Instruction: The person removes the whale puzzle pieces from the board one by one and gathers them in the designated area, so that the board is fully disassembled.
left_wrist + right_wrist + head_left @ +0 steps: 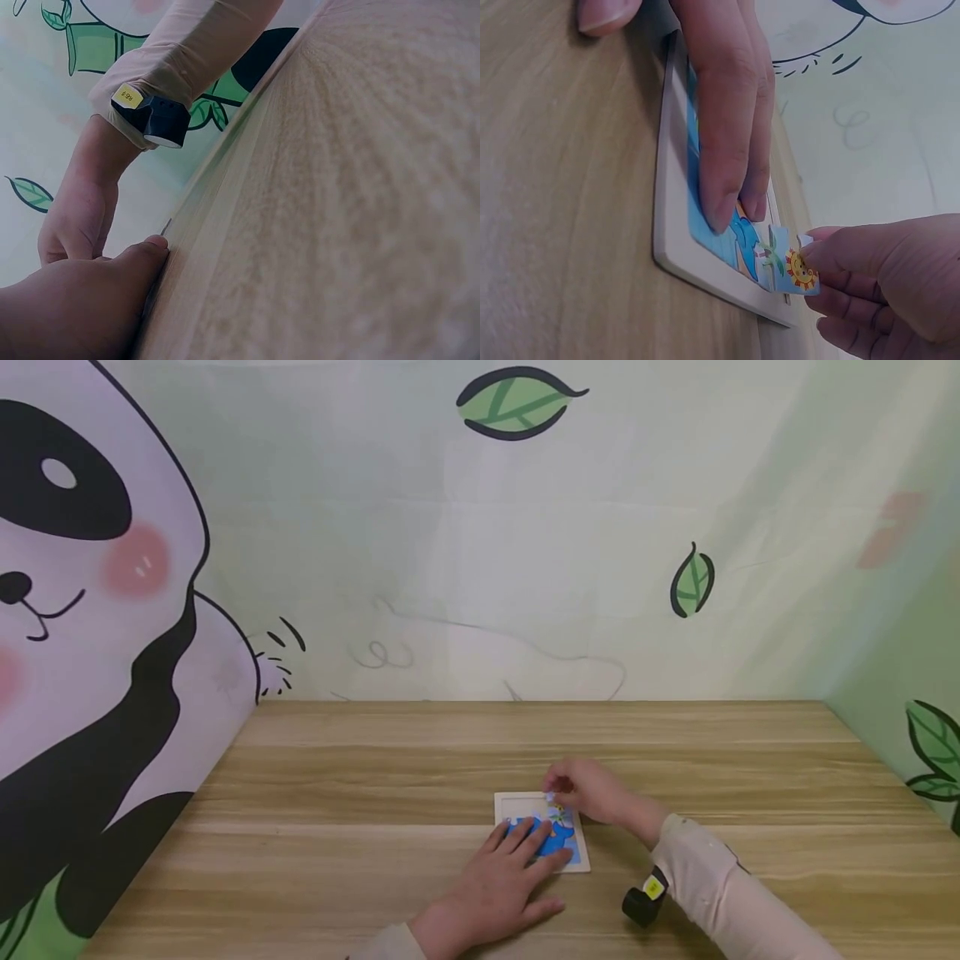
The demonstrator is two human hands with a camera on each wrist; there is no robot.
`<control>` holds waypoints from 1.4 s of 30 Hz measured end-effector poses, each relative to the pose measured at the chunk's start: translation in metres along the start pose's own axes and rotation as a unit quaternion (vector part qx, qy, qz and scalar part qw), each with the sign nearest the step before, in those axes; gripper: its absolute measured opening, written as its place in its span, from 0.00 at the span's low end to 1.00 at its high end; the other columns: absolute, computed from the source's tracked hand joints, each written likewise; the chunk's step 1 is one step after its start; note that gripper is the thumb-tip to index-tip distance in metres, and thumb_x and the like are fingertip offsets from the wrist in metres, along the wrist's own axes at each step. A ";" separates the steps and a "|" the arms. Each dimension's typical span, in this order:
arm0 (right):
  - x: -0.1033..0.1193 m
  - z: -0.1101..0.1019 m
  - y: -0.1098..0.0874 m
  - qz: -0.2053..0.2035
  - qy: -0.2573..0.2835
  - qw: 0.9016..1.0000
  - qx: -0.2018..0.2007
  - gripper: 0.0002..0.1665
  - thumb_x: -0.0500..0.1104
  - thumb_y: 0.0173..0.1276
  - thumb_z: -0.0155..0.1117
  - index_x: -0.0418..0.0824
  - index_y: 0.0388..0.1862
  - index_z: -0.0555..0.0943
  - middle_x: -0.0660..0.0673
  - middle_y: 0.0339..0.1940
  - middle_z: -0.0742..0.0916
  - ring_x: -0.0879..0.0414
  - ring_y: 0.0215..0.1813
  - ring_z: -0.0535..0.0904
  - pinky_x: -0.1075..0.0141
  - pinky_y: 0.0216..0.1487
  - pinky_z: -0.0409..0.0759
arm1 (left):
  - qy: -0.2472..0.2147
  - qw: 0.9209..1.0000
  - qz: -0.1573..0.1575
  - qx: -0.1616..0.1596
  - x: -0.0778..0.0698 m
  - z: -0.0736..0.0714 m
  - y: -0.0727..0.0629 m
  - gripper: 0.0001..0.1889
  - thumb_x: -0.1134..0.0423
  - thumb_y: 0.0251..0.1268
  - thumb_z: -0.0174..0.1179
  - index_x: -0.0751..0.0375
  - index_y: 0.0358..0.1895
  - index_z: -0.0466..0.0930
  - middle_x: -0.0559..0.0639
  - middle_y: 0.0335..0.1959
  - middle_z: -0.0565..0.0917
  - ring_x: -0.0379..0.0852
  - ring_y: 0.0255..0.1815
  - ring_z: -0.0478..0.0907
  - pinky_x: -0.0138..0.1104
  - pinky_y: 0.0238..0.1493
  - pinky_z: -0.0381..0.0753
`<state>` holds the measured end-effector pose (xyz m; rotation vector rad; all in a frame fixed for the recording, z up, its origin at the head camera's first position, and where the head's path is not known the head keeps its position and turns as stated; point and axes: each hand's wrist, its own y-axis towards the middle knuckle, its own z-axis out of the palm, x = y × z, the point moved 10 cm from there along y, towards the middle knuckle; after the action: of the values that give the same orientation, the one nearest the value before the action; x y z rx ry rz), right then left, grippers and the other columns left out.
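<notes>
A small jigsaw puzzle in a pale frame (pixel 582 860) lies on the table, its blue picture (pixel 555 842) partly covered by my left hand (pixel 504 887). The fingers of that hand are spread and rest flat on the assembled pieces. My right hand (pixel 592 791) is at the frame's far right corner. Between its thumb and fingers it pinches a puzzle piece (pixel 801 271) printed with a smiling sun. In the right wrist view this piece is tilted up at the edge of the picture, beside a green palm design. A bare part of the frame's bed shows at the far left.
The wood-grain table (pixel 337 860) extends around the puzzle on all sides. Behind it stands a pale wall (pixel 480 552) printed with leaves and a large panda (pixel 90 568). A black camera (pixel 642 906) with a yellow label is strapped to the right wrist.
</notes>
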<state>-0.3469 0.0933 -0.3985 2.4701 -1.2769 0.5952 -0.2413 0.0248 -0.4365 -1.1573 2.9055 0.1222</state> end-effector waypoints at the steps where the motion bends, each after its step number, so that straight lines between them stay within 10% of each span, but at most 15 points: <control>1: 0.000 -0.001 0.000 -0.002 0.004 1.000 -0.001 0.05 0.32 0.64 0.63 0.40 0.37 0.83 0.48 0.35 0.86 0.59 0.39 0.79 0.65 0.44 0.81 | 0.001 1.000 0.000 0.001 0.000 0.000 0.000 0.30 0.34 0.72 0.34 0.37 0.74 0.56 0.51 0.77 0.57 0.53 0.78 0.54 0.52 0.74 0.59; 42: 0.006 -0.053 -0.030 -0.028 0.083 0.996 -0.009 0.07 0.34 0.68 0.59 0.40 0.39 0.84 0.47 0.37 0.88 0.61 0.39 0.80 0.70 0.43 0.80 | -0.023 1.000 0.004 -0.011 0.000 0.001 0.002 0.31 0.35 0.73 0.34 0.39 0.74 0.57 0.52 0.77 0.56 0.54 0.78 0.53 0.54 0.74 0.56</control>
<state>-0.3308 0.1299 -0.3517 2.3765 -1.1423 0.7530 -0.2424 0.0261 -0.4375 -1.1305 2.8754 0.1781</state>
